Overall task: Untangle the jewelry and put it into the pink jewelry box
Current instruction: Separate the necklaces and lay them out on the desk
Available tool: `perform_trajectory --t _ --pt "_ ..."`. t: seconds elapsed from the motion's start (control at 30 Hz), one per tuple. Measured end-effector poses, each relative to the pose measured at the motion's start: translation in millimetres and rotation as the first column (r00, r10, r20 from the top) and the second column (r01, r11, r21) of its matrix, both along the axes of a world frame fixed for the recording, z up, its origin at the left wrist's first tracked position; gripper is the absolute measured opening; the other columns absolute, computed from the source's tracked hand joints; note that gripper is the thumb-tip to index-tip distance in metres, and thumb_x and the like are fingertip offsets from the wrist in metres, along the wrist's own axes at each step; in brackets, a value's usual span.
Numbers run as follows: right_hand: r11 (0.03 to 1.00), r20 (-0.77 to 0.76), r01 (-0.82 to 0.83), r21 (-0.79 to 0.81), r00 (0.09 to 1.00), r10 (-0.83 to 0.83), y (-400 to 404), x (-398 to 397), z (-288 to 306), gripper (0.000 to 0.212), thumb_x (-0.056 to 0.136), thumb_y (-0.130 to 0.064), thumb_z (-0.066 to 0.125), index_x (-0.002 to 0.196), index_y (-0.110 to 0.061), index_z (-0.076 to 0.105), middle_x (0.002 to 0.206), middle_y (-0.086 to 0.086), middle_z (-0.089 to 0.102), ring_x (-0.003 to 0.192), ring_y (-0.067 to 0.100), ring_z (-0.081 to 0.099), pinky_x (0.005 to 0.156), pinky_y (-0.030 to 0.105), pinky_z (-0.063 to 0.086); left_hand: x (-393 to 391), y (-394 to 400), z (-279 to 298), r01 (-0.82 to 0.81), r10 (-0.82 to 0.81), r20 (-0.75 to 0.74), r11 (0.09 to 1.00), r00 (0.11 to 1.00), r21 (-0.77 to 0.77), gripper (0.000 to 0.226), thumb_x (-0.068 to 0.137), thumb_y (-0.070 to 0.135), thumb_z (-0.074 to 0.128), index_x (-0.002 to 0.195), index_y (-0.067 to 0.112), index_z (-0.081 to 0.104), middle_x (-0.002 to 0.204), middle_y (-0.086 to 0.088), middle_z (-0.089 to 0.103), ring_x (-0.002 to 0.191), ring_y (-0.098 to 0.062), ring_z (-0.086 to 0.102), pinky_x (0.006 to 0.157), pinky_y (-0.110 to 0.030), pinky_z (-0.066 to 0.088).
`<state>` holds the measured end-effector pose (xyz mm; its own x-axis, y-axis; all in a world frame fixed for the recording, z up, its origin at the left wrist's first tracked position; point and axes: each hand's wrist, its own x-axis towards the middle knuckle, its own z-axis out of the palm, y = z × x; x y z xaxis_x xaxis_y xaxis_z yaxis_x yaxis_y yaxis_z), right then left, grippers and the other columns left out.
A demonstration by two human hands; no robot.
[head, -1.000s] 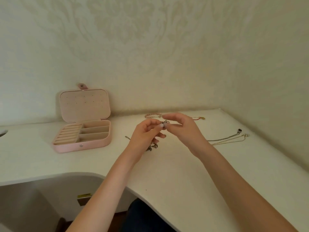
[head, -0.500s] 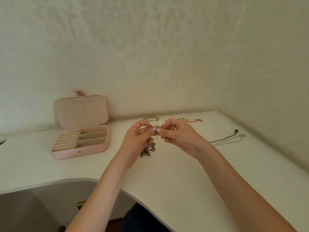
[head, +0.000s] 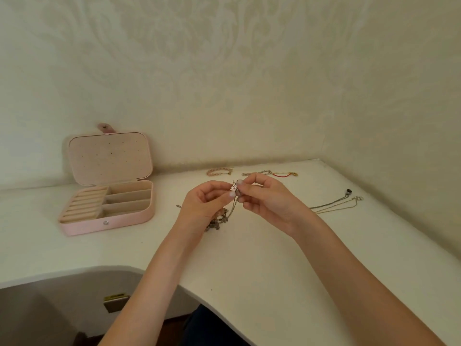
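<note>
Above the middle of the white desk (head: 249, 258), both hands raised and meeting fingertip to fingertip. Left hand (head: 202, 206): fingers curled, thumb and forefinger pinching a small pinkish-silver knot of tangled jewelry (head: 234, 188). Right hand (head: 267, 199): fingers curled likewise, thumb and forefinger pinching the same knot from the other side, fingertips of the two hands touching or nearly so. Below the pinch, thin chain (head: 230, 208) hanging down between the hands and ending in a darker clump (head: 217, 222) resting on the desk just beside the left wrist. A short end of chain (head: 178, 206) lying on the desk to the left of the left hand.

At the left of the desk, well apart from the hands, the pink jewelry box (head: 107, 208), lid open and leaning back toward the wall, snap tab sticking up above the lid; ring rolls on the left side of the tray, three long compartments on the right, nothing visible in them.

Along the back edge near the wall, a pink beaded bracelet (head: 219, 171), then a silvery chain bracelet (head: 257, 173) and, touching or just beside it, a red cord bracelet (head: 284, 174). At the right, two thin necklaces (head: 334, 206) stretched side by side, one with a dark pendant at its far end.
</note>
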<state>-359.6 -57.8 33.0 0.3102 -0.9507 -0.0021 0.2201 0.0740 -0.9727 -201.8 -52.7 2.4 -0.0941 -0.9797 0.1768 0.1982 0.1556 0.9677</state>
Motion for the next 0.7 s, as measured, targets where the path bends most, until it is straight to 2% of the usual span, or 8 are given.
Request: perform_trajectory --t 0.1,0.2,0.27,0.37,0.43,0.6,0.63,0.7 --pt "0.997 -0.059 0.0 -0.08 0.998 -0.005 0 0 -1 0.01 0.083 -0.003 0.067 0.081 -0.01 0.059 0.074 0.007 0.064 0.067 0.013 0.062 0.068 0.019 0.052 2 -1 -2 -0.097 0.099 0.031 0.994 0.995 -0.054 0.008 0.079 0.009 0.07 0.081 0.016 0.068 0.069 0.004 0.069 0.056 -0.003 0.055 0.055 -0.018 0.041" --pt "0.987 -0.264 -0.003 -0.163 0.964 -0.04 -1 -1 -1 0.014 0.082 -0.002 0.069 0.094 -0.009 0.067 0.077 0.007 0.069 0.07 0.013 0.066 0.073 0.02 0.054 3 -1 -2 -0.113 0.116 0.025 0.988 0.993 -0.107 0.011 0.078 0.006 0.071 0.078 0.015 0.065 0.066 0.006 0.068 0.062 -0.005 0.06 0.061 -0.014 0.046" --pt "0.973 -0.364 0.008 -0.229 0.927 -0.094 0 0 -1 0.009 0.081 -0.003 0.07 0.089 -0.008 0.07 0.079 0.008 0.07 0.071 0.012 0.066 0.075 0.023 0.055 2 -2 -4 -0.102 0.107 0.037 0.987 0.994 -0.12 0.013 0.077 0.005 0.072 0.08 0.014 0.063 0.067 0.003 0.068 0.067 -0.009 0.064 0.066 -0.016 0.049" --pt "0.965 -0.322 0.06 -0.256 0.936 -0.144 3 1 5 0.009 0.082 -0.002 0.068 0.08 -0.01 0.066 0.081 0.007 0.069 0.073 0.014 0.065 0.078 0.026 0.056 2 -1 -4 -0.081 0.085 0.029 0.989 0.996 -0.127 0.014 0.077 0.006 0.071 0.084 0.013 0.062 0.07 -0.001 0.069 0.071 -0.014 0.067 0.07 -0.021 0.051" --pt "0.963 -0.259 0.087 -0.255 0.954 -0.154 4 0 14 0.01 0.086 -0.001 0.063 0.082 -0.01 0.061 0.083 0.007 0.068 0.073 0.014 0.065 0.078 0.025 0.055 2 -1 -4 -0.075 0.076 0.006 0.989 0.997 -0.131 0.01 0.08 0.006 0.069 0.082 0.013 0.063 0.07 0.0 0.07 0.069 -0.017 0.067 0.07 -0.023 0.053" --pt "0.968 -0.235 0.104 -0.226 0.959 -0.158 2 3 32 0.016 0.091 -0.004 0.056 0.077 -0.013 0.054 0.07 0.004 0.063 0.061 0.012 0.06 0.068 0.023 0.053 2 -3 -3 -0.104 0.1 -0.042 0.991 0.994 -0.088 0.006 0.084 0.009 0.064 0.081 0.014 0.065 0.065 0.005 0.065 0.06 -0.01 0.059 0.062 -0.019 0.051" --pt "0.971 -0.237 0.103 -0.218 0.959 -0.155 1 4 36 0.016 0.091 -0.005 0.055 0.077 -0.013 0.054 0.067 0.003 0.062 0.058 0.011 0.059 0.067 0.024 0.051 2 -2 -3 -0.079 0.074 -0.061 0.994 0.995 -0.071 0.003 0.085 0.011 0.063 0.084 0.013 0.066 0.064 0.004 0.063 0.058 -0.01 0.057 0.059 -0.019 0.05" --pt "0.971 -0.254 0.093 -0.22 0.956 -0.149 1 5 44 0.014 0.091 -0.004 0.054 0.079 -0.012 0.055 0.066 0.002 0.06 0.056 0.011 0.058 0.066 0.025 0.049 2 -1 -1 0.014 -0.019 -0.113 0.999 0.993 -0.044 0.014 0.083 0.019 0.063 0.091 0.009 0.066 0.064 0.001 0.058 0.053 -0.011 0.051 0.054 -0.021 0.046"
